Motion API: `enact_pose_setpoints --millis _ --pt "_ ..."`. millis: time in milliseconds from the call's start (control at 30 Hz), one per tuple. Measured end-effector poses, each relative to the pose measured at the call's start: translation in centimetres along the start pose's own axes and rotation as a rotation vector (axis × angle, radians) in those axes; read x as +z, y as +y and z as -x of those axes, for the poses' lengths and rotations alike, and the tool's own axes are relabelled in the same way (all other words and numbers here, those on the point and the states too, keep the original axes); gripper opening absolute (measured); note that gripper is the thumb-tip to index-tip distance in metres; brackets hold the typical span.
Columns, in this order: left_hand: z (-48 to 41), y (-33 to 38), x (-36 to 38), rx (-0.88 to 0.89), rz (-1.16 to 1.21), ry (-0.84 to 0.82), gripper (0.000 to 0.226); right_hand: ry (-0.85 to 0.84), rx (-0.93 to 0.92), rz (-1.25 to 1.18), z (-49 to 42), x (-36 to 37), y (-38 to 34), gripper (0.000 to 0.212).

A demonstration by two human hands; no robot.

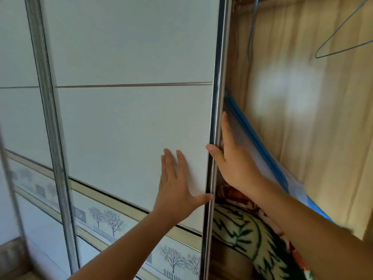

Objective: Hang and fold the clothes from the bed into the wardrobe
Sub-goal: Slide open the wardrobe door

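Item 1: white sliding wardrobe door (pixel 129 118) with grey metal frame, filling the view from 9 o'clock to centre; a band printed with bare trees runs across its lower part toward 7 o'clock.

Item 2: left hand (pixel 177 186), palm flat against the door panel, fingers (pixel 171 164) spread wide and gripping nothing; the thumb touches the door's chrome edge strip (pixel 217 98).

Item 3: right hand (pixel 234 158), just beside the left at 3 o'clock of it, fingers extended behind the door's edge with the thumb hooked over the front of the strip, so the hand clasps the door edge.

Item 4: open wardrobe interior with pale wood-grain back wall (pixel 312 118), at 3 o'clock.

Item 5: thin grey wire hanger (pixel 343 47), empty, hanging at 1 o'clock inside the wardrobe.

Item 6: blue-edged translucent storage bag (pixel 262 156), leaning tilted inside, directly behind the right hand.

Item 7: cream, green and red patterned blanket (pixel 248 237), folded, lying at 5 o'clock below the right forearm.

No clothes from the bed in view.
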State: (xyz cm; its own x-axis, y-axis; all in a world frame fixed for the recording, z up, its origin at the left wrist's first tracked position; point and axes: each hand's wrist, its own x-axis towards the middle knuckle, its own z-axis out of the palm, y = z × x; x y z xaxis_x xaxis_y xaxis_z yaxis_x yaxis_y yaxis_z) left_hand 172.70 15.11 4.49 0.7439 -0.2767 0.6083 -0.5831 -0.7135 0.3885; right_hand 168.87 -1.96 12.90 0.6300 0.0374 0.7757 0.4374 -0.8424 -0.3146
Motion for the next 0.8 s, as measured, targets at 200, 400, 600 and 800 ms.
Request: enact_pose_setpoints --millis 200,400,600,800 --pt "-0.8 -2.3 -0.7 -0.042 -0.02 -0.026 0.137 -0.02 -0.159 0.16 -1.7 1.8 0.5 0.089" --pt "-1.7 -4.9 -1.9 -0.072 -0.021 -0.065 0.138 -0.024 -0.259 0.262 -3.6 4.3 0.0 0.091" --pt "-2.0 -5.8 -2.1 -0.078 -0.045 -0.065 0.139 -0.081 -0.233 0.132 -4.2 5.9 0.0 0.088" --pt "-1.8 -5.9 -2.4 -0.101 -0.038 -0.074 0.138 -0.098 -0.218 0.028 -3.9 5.3 -0.2 0.089"
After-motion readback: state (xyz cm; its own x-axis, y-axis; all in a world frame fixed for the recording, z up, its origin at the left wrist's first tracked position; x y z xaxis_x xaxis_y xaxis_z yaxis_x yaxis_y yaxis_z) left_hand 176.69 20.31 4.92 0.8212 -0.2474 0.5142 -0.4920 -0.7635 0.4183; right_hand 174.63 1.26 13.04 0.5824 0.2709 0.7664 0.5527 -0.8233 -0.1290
